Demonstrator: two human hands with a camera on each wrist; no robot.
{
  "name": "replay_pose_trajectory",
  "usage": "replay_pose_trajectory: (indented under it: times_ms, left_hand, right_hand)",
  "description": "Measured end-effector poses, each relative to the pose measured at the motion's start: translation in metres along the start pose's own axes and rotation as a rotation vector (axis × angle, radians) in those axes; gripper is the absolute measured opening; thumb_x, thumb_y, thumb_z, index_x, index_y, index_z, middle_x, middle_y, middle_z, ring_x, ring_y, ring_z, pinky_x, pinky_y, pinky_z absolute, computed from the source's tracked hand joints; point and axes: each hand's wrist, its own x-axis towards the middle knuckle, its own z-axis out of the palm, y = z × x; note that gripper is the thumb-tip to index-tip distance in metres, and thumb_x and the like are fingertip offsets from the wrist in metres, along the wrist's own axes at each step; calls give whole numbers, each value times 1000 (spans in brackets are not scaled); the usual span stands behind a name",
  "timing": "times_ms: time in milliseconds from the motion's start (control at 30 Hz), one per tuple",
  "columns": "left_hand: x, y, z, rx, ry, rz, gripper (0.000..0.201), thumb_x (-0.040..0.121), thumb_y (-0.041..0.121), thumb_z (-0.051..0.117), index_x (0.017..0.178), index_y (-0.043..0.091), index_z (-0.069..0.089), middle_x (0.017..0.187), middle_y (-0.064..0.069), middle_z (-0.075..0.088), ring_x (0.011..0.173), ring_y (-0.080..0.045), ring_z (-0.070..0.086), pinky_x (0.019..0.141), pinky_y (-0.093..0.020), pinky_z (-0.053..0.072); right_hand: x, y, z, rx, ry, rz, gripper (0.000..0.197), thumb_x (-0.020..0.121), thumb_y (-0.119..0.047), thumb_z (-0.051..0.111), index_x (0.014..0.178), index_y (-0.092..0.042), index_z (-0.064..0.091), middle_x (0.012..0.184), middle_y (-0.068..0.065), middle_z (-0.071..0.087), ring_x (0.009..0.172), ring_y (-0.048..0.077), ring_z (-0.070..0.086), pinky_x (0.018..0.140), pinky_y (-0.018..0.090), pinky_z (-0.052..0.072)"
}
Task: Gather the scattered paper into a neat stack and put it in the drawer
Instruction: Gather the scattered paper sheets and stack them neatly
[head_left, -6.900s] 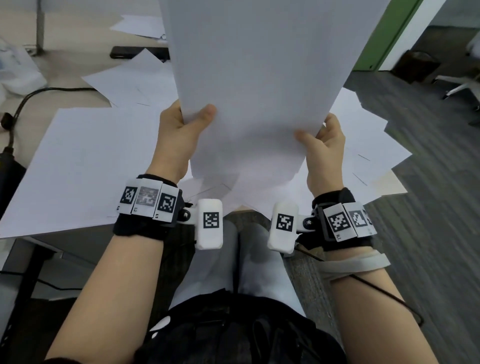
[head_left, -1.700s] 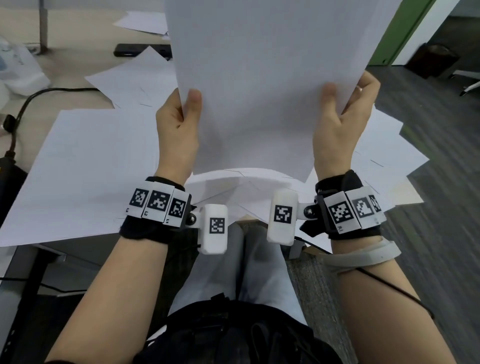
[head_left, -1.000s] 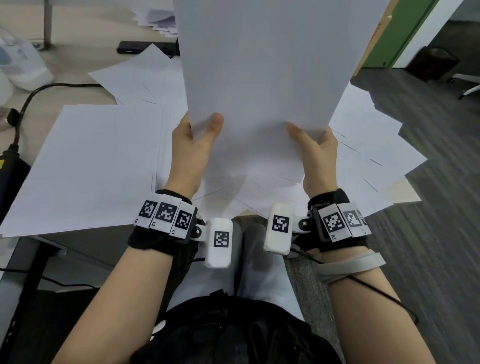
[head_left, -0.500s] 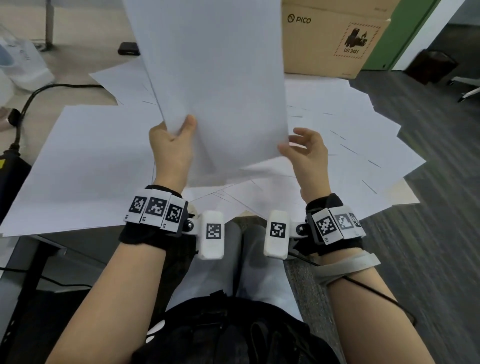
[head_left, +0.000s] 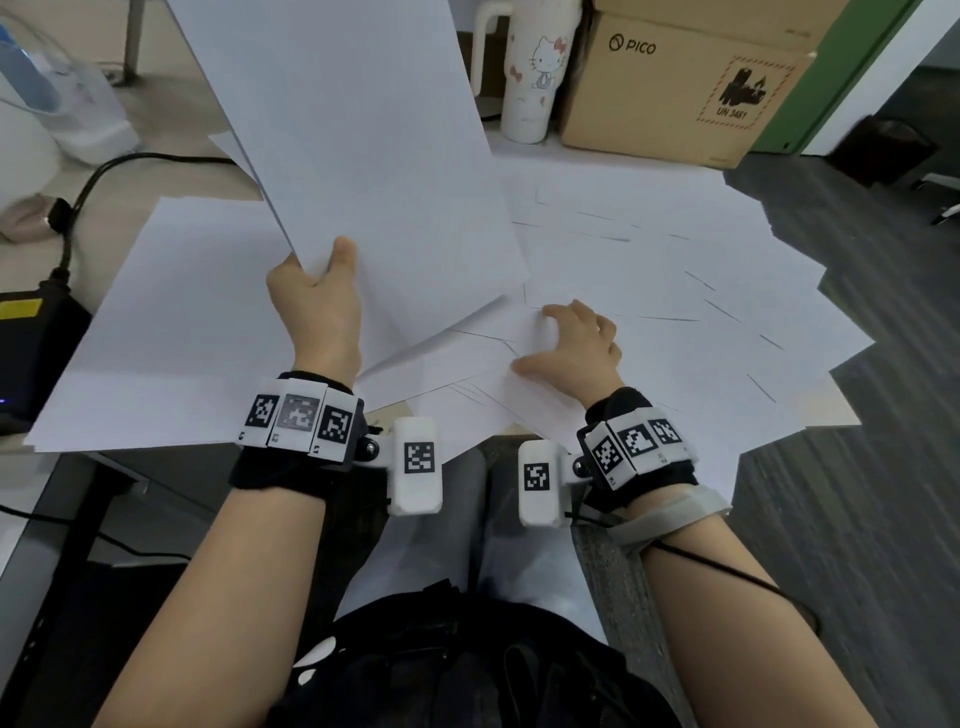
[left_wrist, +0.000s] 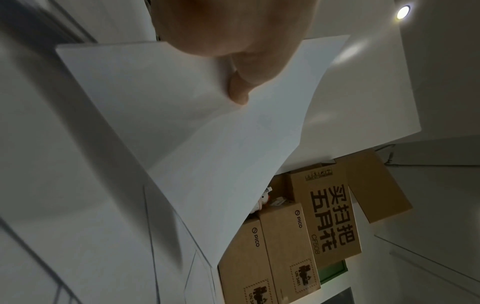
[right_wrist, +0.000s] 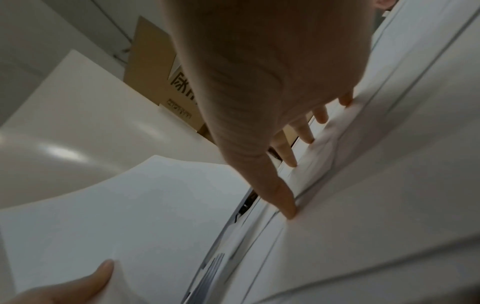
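while the left hand (head_left: 317, 306) grips the gathered stack of paper (head_left: 363, 156) by its lower corner, thumb pressed on the near face and fingers curled behind, the stack stands nearly upright above the desk and leans away to the left. in the left wrist view the thumb (left_wrist: 240, 90) lies flat on the sheet and the paper bows a little under it. the left forearm rises from the lap with the wrist bent back, a marker-covered band (head_left: 298, 418) strapped round it.

the right hand (head_left: 574, 345) is down on the scattered sheets (head_left: 675, 291) that fan across the right part of the desk. its fingers are spread and fairly straight, fingertips (right_wrist: 291, 214) pressing on the top sheet, holding nothing; the paper wrinkles slightly beneath them in the right wrist view. the palm is lifted off the paper, so the hand arches over its tips. the right wrist carries a similar band (head_left: 636, 449), with a cable (head_left: 727, 569) trailing along the forearm.

a large white sheet (head_left: 171, 332) lies flat at the left of the desk, just beside the left hand. behind the scattered sheets stand a white tumbler (head_left: 537, 67) with a cartoon cat and a cardboard box (head_left: 675, 83) marked pico. a black cord (head_left: 93, 182) runs along the left side of the desk. the drawer cannot be made out in any view.
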Motion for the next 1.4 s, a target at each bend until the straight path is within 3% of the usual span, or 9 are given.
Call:
replay_pose_trajectory:
  times_ms: [133,267,333,467,733,1133,1200,1267,1400]
  left_hand:
    - [0,2,-3,-4,-4,-51,24,93,18,60,69,23,58,71,13,59,66,-2,53,80,-36,47]
    - [4,2,-7,-46,15,-13,26,93,11,59,69,21,58,71,11,60,63,3,55,68,-12,47]
    - [5,1,-9,-59,22,-14,26,93,11,59,69,21,58,70,11,60,60,5,54,65,-8,46]
    - [8,-1,-11,-71,36,-24,26,93,10,59,70,22,58,70,12,60,58,8,55,64,-7,45]
    - [11,-4,-14,-75,48,-51,22,93,12,60,73,22,60,74,11,62,64,6,57,67,-8,45]
    - [12,-3,-14,-87,47,-78,20,93,11,60,76,22,62,78,12,64,67,5,59,68,-9,45]
    - [12,-2,-14,-92,50,-77,19,92,10,60,77,21,63,79,12,64,67,6,59,68,-8,45]
    - [12,-1,-14,-96,61,-73,13,93,10,60,82,17,64,79,12,64,67,6,59,69,-9,46]
    - [15,4,-16,-108,95,-80,11,92,13,61,83,18,64,76,14,65,64,9,59,78,-21,49]
  right_hand:
    - [8,-12,0,-33,-26,-10,67,81,-19,61,143,-21,36,156,4,18,143,26,8,115,45,14]
    - [14,-25,2,-62,-49,-15,66,81,-22,62,142,-19,37,156,3,20,142,26,11,115,45,16]
    - [17,-30,5,-99,-63,-12,69,80,-22,65,142,-19,36,156,3,17,142,26,11,116,45,14]
    - [22,-36,7,-122,-110,2,68,81,-19,61,142,-20,33,159,3,8,144,27,5,117,48,9]
    - [22,-36,8,-156,-256,36,81,90,-19,50,153,-24,-1,159,0,-18,146,25,-18,117,50,-9]
    - [24,-35,14,-179,-266,30,71,99,-25,40,152,-25,-7,157,1,-24,144,26,-22,116,50,-13]
    - [25,-33,17,-210,-244,7,66,100,-27,37,152,-26,-3,158,3,-22,145,29,-21,116,52,-11]
    - [26,-32,16,-218,-196,-17,57,100,-29,37,151,-28,12,160,6,-11,146,32,-12,117,53,-5]
    - [31,-32,10,-145,-66,-69,31,96,-23,40,125,-21,52,144,10,36,137,35,25,112,52,21]
